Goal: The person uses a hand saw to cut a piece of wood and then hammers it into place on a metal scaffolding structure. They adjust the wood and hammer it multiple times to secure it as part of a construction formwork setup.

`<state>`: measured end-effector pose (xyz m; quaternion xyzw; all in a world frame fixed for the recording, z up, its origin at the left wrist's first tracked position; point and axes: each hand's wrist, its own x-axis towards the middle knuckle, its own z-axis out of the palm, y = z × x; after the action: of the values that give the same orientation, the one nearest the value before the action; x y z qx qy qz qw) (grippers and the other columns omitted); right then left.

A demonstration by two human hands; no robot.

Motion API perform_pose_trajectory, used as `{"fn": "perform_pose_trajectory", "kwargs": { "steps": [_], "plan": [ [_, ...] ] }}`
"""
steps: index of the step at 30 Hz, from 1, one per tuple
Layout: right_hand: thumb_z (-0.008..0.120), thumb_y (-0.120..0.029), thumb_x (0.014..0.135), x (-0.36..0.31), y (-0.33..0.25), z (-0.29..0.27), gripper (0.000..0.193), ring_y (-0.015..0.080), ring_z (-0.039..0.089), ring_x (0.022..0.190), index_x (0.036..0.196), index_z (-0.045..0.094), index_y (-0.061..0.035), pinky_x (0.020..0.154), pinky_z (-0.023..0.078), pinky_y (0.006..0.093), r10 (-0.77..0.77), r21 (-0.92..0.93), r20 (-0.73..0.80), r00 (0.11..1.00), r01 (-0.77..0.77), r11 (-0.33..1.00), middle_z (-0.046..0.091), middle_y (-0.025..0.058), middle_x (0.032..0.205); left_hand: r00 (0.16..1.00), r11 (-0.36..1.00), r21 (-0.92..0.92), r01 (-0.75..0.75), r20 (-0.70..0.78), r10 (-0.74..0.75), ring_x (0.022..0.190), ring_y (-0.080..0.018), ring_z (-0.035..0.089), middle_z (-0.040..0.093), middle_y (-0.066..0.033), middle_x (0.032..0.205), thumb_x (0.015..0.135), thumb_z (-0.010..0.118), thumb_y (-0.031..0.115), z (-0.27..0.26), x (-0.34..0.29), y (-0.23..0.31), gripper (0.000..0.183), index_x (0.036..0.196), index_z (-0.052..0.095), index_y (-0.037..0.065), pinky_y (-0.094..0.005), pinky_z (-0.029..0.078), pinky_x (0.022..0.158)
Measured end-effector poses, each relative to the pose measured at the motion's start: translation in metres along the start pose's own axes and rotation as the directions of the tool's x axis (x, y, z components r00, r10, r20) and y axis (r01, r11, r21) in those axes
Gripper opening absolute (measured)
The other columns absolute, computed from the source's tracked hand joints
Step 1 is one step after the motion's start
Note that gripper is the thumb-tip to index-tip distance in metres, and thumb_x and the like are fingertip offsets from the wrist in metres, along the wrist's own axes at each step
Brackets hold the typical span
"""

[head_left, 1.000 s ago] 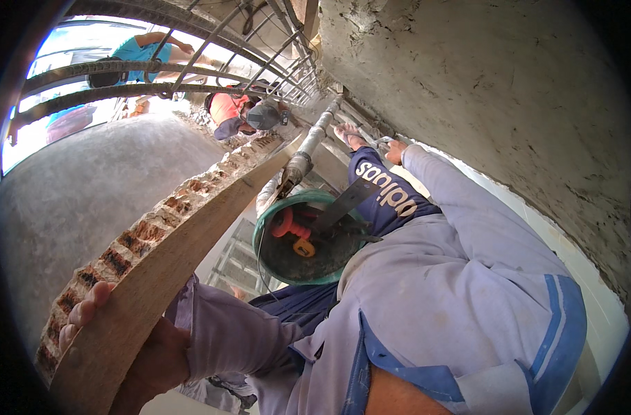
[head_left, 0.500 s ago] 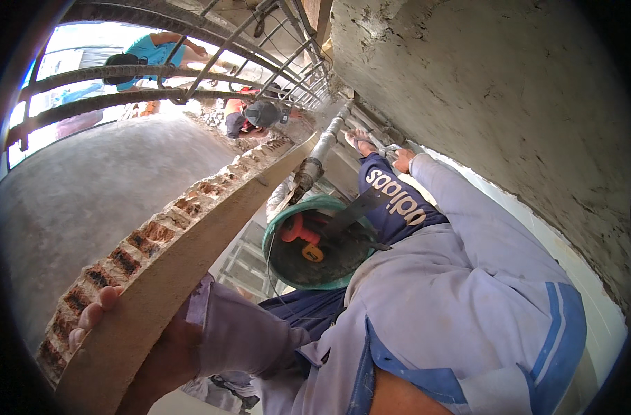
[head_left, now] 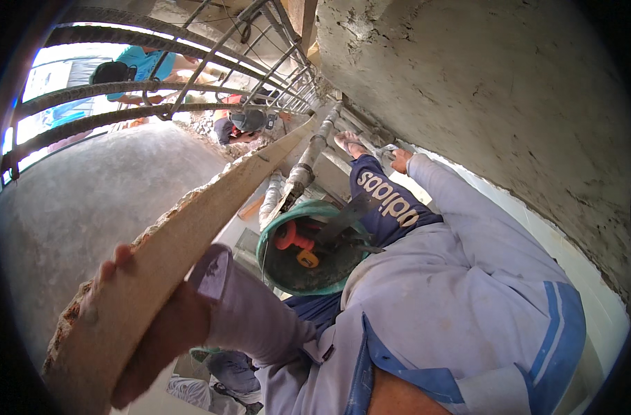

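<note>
A long wooden board (head_left: pixel 191 232) runs from the lower left toward the top middle, along the broken edge of a wall. My left hand (head_left: pixel 167 335) is closed around its near end, fingers curled over the upper edge. Farther off, beside my foot, my right hand (head_left: pixel 400 160) is closed on something greyish, too small to make out. Between my arms hangs a green bucket (head_left: pixel 308 280) holding a red tool (head_left: pixel 288 235), a yellow piece (head_left: pixel 307 258) and a flat dark blade (head_left: pixel 343 220).
Steel reinforcing bars (head_left: pixel 122 97) curve across the upper left. A grey plastered surface (head_left: pixel 115 173) lies left, a rough concrete wall (head_left: pixel 495 117) right. A jointed pipe (head_left: pixel 308 162) passes above the bucket. Two people work beyond the bars, one in a turquoise shirt (head_left: pixel 146 63).
My left hand has shifted the board up against the wall's edge, so it now covers most of the jagged brick seen before. My right hand stays by my foot.
</note>
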<state>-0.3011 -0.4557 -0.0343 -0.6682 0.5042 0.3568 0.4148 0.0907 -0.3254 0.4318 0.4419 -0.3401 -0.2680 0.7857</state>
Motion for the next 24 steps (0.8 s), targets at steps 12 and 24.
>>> {"fn": "perform_pose_trajectory", "kwargs": {
  "steps": [12,24],
  "plan": [
    [0.056,-0.023,0.080,-0.007,-0.005,-0.007,0.051,0.0275,0.065,0.068,0.124,0.050,0.0022,0.060,0.053,0.0400,0.029,0.100,0.028,0.999,-0.031,0.995,0.066,0.0198,0.086,0.830,0.664,0.727,-0.175,-0.254,0.496,0.090,-0.0424,0.063,0.058,-0.0300,0.098,0.076,0.026,0.083,0.018,0.036,0.044,0.099,0.120,0.047,-0.003,-0.0518,0.050,0.088],
    [0.058,-0.026,0.080,0.044,0.000,-0.002,0.040,0.0338,0.063,0.093,0.114,0.057,-0.0049,0.079,0.051,0.0426,0.261,0.260,-0.492,0.830,-0.146,0.955,0.062,0.0228,0.104,0.925,0.797,0.550,-0.248,-0.109,0.363,0.083,-0.0380,0.062,0.061,-0.0201,0.094,0.079,0.030,0.079,0.009,0.031,0.075,0.077,0.119,0.049,0.017,-0.0519,0.050,0.078]
  ]
}}
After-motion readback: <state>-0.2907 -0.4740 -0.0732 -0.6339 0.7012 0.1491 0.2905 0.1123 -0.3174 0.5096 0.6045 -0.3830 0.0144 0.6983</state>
